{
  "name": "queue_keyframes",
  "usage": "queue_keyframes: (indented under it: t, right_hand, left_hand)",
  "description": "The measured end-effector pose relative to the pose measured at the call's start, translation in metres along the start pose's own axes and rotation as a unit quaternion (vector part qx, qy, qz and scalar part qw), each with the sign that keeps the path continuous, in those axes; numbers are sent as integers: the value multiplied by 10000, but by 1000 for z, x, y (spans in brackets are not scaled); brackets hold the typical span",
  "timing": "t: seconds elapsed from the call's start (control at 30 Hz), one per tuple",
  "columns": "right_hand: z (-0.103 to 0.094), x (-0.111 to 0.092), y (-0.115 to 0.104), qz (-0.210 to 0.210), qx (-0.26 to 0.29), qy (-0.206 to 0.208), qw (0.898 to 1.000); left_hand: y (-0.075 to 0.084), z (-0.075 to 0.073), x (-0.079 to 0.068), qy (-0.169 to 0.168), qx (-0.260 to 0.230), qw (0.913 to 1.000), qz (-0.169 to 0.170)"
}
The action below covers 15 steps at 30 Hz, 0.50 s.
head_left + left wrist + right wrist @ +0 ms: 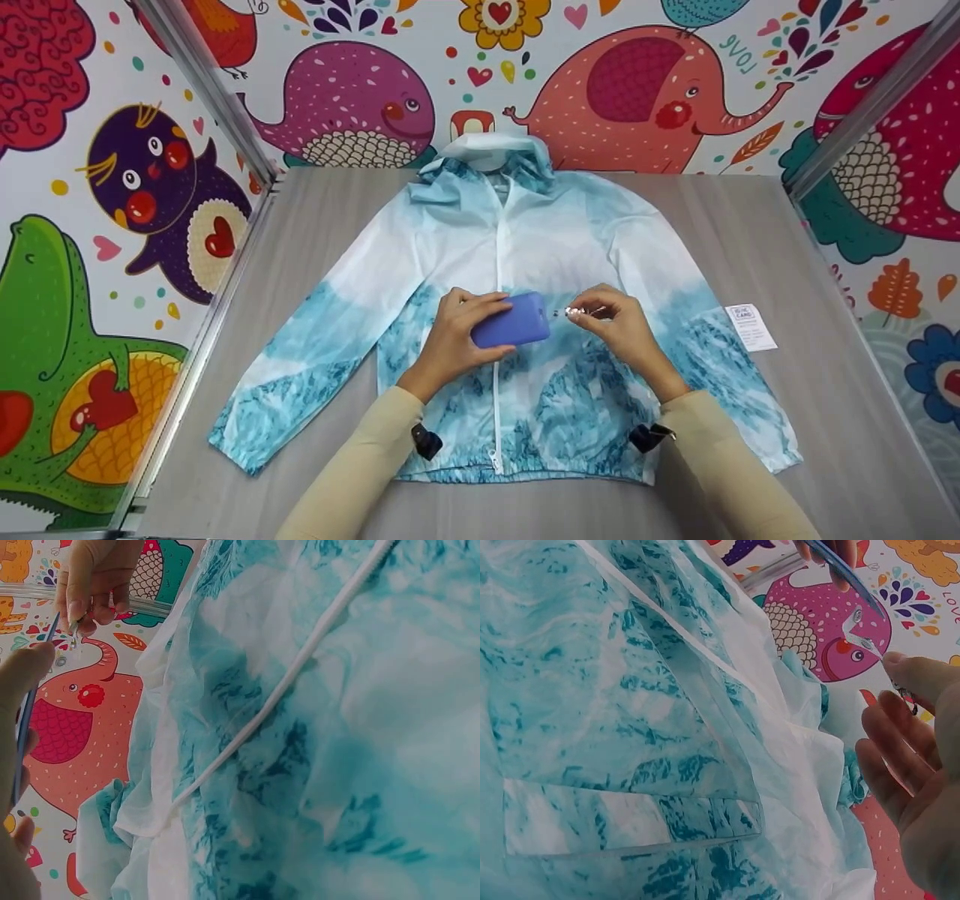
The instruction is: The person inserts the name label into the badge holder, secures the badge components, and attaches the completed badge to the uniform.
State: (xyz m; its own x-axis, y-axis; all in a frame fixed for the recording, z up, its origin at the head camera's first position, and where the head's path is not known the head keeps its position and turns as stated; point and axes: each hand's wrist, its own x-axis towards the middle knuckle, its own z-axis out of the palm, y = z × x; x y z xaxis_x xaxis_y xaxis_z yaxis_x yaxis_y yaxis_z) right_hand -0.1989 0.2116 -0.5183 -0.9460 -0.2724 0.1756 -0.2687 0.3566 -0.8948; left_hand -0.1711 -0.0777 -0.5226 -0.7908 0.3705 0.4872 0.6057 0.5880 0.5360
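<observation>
Both forearms are stretched forward over the jacket (525,247), which is spread flat on the bench (810,420). A blue card holder (511,320) is gripped by the left hand (457,330), fingers curled round it, above the white zipper (496,390). Its small metal clip (576,311) is pinched by the right hand (619,326) at the fingertips.

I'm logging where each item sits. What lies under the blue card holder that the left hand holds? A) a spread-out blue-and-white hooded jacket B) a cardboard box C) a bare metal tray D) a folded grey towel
A: the blue rectangular card holder, gripped by the left hand, hovers over the spread blue-and-white hooded jacket, near its white zipper.
</observation>
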Motion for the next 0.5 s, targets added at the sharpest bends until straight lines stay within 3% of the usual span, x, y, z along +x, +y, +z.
queue_keyframes:
  t: [0.27,0.5]
  right_hand:
    - [-4,3,9,-271,-599,357,9972]
    - [-6,10,24,-821,-1568,394,9834]
  left_hand:
    - [-3,-2,-2,-3,-95,9999,-39]
    - [-6,-1,-6,-141,-74,9998,-122]
